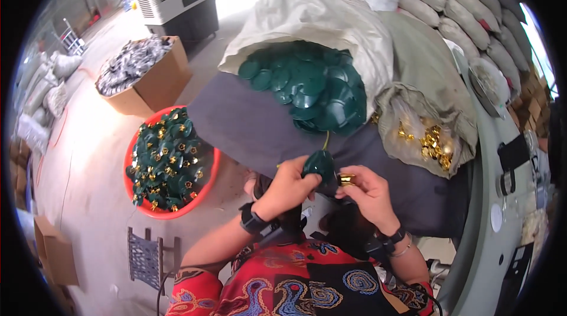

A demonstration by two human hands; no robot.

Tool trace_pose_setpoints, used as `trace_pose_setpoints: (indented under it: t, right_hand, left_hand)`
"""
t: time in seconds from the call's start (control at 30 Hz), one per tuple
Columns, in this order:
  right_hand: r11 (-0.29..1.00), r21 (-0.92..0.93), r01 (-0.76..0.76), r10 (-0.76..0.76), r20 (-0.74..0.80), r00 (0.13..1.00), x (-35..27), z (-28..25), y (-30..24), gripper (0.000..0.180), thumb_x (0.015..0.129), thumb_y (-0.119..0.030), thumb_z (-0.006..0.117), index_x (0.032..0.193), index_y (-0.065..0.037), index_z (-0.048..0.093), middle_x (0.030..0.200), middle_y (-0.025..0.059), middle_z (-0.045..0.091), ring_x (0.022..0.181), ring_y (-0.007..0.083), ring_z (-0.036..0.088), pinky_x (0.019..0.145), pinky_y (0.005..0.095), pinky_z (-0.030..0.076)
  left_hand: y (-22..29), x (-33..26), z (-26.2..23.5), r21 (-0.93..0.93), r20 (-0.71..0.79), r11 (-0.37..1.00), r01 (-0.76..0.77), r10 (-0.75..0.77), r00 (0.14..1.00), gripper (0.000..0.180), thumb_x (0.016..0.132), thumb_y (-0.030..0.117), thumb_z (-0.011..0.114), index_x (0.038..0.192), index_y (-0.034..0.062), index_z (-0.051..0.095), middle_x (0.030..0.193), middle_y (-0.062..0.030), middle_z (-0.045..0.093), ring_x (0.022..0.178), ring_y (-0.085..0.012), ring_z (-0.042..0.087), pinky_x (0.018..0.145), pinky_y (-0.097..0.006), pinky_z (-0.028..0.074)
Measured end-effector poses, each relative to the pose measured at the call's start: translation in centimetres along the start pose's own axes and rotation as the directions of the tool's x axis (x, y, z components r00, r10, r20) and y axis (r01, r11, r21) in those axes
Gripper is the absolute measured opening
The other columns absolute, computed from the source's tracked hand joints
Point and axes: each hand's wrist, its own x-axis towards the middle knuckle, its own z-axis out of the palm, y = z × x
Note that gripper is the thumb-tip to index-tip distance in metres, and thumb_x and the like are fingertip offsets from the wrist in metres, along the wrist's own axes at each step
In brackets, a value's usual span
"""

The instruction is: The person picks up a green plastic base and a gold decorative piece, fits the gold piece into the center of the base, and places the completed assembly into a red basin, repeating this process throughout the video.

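Dark green piece in the left hand; shiny gold piece in the right hand; beyond this grip, white sack; below it, red-and-black shirt, blue swirls.

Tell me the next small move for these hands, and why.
Probably bring the right hand's gold piece to the left hand's green piece: they're held close but appear apart, and the red tub holds green pieces with gold parts among them.
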Motion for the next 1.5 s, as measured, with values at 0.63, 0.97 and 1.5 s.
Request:
trace_pose_setpoints:
  t: [0.63, 0.97, 1.5]
  right_hand:
    - [0.925, -0.379, 0.039, -0.070, -0.068, 0.995, 0.4, 2.6, -0.4, 0.015, 0.087, -0.008, 0.060, 0.096, 0.002, 0.054, 0.078, 0.0094, 0.059, 0.055, 0.0197, 0.056, 0.048, 0.0294, 0.044]
    - [0.925, -0.309, -0.221, 0.213, -0.061, 0.975, 1.7, 3.6, 0.1, 0.019, 0.091, -0.015, 0.058, 0.097, 0.003, 0.055, 0.076, 0.0087, 0.058, 0.052, 0.0147, 0.054, 0.044, 0.0291, 0.043]
    - [0.938, -0.340, 0.060, -0.044, 0.054, 0.998, 5.1, 2.2, 3.7, 0.022, 0.081, 0.003, 0.058, 0.103, 0.003, 0.056, 0.081, 0.0058, 0.060, 0.065, 0.0091, 0.056, 0.058, 0.0228, 0.048]
  left_hand:
    - [-2.3, -1.7, 3.2, 0.681, 0.097, 0.590, -0.433, 0.514, 0.852, 0.038, 0.067, -0.004, 0.054, 0.105, -0.0046, 0.052, 0.076, -0.0173, 0.054, 0.066, -0.0359, 0.057, 0.058, -0.040, 0.048]
    - [-3.2, -1.1, 1.1, 0.684, 0.033, 0.621, -0.381, 0.496, 0.868, 0.030, 0.072, 0.000, 0.058, 0.101, -0.0049, 0.053, 0.081, -0.0193, 0.057, 0.070, -0.0367, 0.058, 0.059, -0.040, 0.048]
    - [-4.4, -3.2, -4.5, 0.405, -0.179, 0.857, -0.318, 0.416, 0.892, 0.029, 0.076, 0.004, 0.053, 0.104, -0.0025, 0.056, 0.082, -0.0185, 0.062, 0.069, -0.0283, 0.063, 0.065, -0.037, 0.050]
